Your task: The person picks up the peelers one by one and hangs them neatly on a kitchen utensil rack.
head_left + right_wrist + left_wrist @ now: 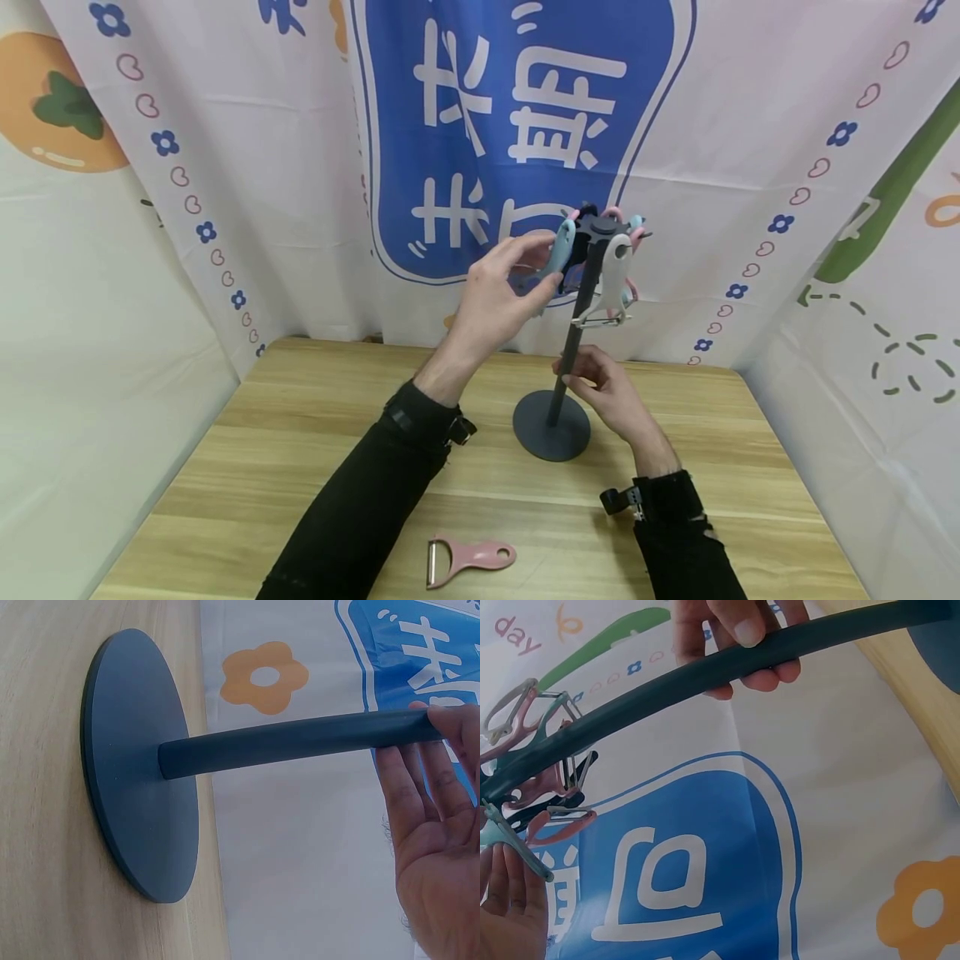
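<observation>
A dark grey stand with a round base (551, 437) rises from the wooden table, with several peelers hung around its top. My left hand (498, 287) holds a light blue peeler (561, 247) at the left of the top, thumb and fingers on either side of it. In the left wrist view, fingers (510, 881) lie against this light blue peeler (517, 847). Lower down, my right hand (611, 396) pinches the stand's pole (300, 741) between thumb and fingers. A white peeler (617, 271) hangs on the near side, partly covering pink and blue ones behind.
On the table (300, 467), near its front, lies a pink peeler (483, 555), its blade to the left. Behind the stand hangs a printed white and blue cloth (300, 192) along the table's back edge, with more printed cloth at both sides.
</observation>
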Demonstrator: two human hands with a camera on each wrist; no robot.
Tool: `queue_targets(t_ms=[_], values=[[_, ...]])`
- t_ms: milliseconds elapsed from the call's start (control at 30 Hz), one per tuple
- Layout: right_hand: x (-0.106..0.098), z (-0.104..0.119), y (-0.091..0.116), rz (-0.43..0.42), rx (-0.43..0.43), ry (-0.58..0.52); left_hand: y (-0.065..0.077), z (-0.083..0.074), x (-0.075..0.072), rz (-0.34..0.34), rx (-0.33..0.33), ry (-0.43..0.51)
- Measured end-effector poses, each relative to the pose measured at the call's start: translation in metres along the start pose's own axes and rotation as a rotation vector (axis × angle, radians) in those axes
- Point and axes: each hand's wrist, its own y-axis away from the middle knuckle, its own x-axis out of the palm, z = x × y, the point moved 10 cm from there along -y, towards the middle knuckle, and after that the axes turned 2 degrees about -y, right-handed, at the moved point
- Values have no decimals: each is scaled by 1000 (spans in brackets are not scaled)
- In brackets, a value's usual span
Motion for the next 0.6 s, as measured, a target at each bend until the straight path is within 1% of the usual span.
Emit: queue_targets(t_ms=[100,200,367,600], values=[[0,0,0,1,-2,5,1,0,-1,-2,4,3],[0,0,0,0,-3,6,4,1,-2,3,-7,-1],[0,-1,0,0,1,2,10,4,-7,15,-45,-57],[0,-1,-1,4,-5,-5,24,12,-16,50,-54,-116]])
